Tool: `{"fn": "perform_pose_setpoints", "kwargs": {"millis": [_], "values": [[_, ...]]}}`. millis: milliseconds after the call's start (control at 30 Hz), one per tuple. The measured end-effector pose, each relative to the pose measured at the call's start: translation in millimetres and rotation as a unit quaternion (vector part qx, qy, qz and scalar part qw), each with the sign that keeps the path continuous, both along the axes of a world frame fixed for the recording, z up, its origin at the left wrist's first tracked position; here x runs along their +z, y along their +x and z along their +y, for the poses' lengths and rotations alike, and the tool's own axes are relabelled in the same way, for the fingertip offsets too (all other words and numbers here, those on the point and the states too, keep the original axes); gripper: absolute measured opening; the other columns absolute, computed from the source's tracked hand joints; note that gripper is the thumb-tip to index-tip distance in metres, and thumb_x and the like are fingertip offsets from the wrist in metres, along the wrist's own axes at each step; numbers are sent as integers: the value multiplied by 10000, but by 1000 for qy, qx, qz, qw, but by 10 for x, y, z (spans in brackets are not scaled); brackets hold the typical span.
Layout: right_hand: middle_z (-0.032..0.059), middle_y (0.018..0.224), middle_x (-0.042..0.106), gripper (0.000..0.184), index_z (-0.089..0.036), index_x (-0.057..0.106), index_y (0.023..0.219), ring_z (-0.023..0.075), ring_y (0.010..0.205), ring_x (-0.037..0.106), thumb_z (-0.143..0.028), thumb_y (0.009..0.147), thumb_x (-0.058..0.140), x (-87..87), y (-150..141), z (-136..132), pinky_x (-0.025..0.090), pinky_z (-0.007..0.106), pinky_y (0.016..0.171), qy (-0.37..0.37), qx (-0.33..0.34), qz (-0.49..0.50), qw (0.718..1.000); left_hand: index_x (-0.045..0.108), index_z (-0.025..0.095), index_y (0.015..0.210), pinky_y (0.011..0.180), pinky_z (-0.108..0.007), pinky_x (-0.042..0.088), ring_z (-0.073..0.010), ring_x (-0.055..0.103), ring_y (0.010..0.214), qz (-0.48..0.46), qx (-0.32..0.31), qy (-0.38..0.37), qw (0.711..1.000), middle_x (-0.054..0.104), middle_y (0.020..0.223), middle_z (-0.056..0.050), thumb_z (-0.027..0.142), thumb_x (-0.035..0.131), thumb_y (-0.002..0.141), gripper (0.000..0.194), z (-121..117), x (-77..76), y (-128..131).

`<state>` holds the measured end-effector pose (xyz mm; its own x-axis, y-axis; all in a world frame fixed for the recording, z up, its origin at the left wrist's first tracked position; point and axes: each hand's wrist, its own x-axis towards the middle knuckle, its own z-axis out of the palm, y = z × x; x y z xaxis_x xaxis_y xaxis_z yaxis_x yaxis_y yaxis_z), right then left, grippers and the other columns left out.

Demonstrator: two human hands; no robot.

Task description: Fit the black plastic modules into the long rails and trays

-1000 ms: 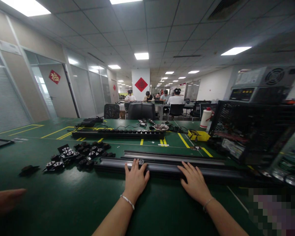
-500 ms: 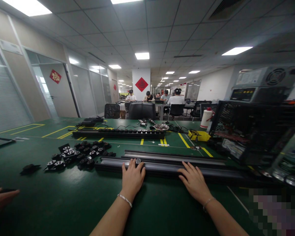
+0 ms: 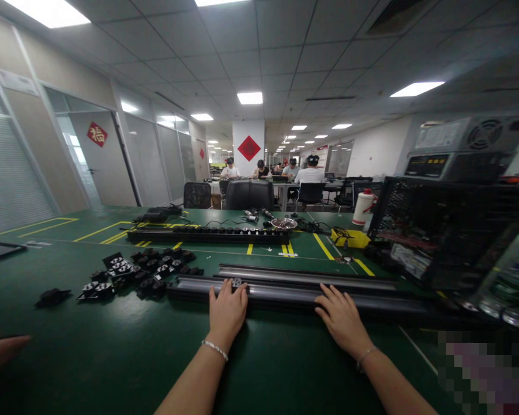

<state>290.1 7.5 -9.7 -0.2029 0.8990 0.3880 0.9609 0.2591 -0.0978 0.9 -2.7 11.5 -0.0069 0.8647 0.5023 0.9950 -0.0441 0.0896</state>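
Observation:
In front of me lies a long black channel rail (image 3: 281, 293) with a grey inner face. My left hand (image 3: 228, 308) is over its left part, with its fingers around a small black power-socket module (image 3: 237, 282) that sits in the channel. The fingers partly hide this module. Farther right, my right hand (image 3: 341, 317) rests on the rail's near edge with its fingers stretched out and apart. A second rail (image 3: 303, 276) lies just behind, parallel to the first. Left of the rails is a pile of loose black socket modules (image 3: 121, 271).
Behind lies a rail fitted with a row of modules (image 3: 207, 235). A metal dish (image 3: 284, 223), a yellow tray (image 3: 350, 238) and a white bottle (image 3: 363, 207) stand farther back. An open computer case (image 3: 454, 230) is at right. Another person's hand (image 3: 2, 346) shows at left.
My left hand has moved a little to the left along the rail, and the module between its fingers has shifted with it. My right hand has barely moved.

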Motion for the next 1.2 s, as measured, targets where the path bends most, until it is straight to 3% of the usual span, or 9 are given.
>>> {"fn": "perform_pose_setpoints", "kwargs": {"millis": [533, 833, 1200], "values": [[31, 1353, 457, 303, -284, 619, 966, 253, 1286, 336, -409, 871, 360, 13, -5, -21, 239, 513, 1025, 3, 7, 7, 1000, 584, 291, 1173, 988, -497, 273, -261, 450, 1207, -9, 41, -38, 998, 580, 1220, -117, 285, 358, 878, 372, 3, 96, -162], [29, 1358, 454, 309, -279, 618, 977, 260, 1284, 336, -413, 870, 360, -4, 5, -9, 233, 514, 1027, 3, 6, -1, 1000, 592, 293, 1160, 963, -502, 311, -259, 471, 1182, 7, 43, -20, 999, 582, 1211, -115, 280, 326, 889, 380, 46, 18, -272], [32, 1351, 461, 296, -285, 615, 975, 250, 1283, 341, -411, 868, 370, -7, -5, -11, 240, 517, 1026, 10, 6, 6, 1000, 615, 279, 1128, 950, -491, 346, -255, 494, 1153, -12, 70, -18, 997, 594, 1194, -106, 282, 331, 887, 372, 67, 27, -380]]}}
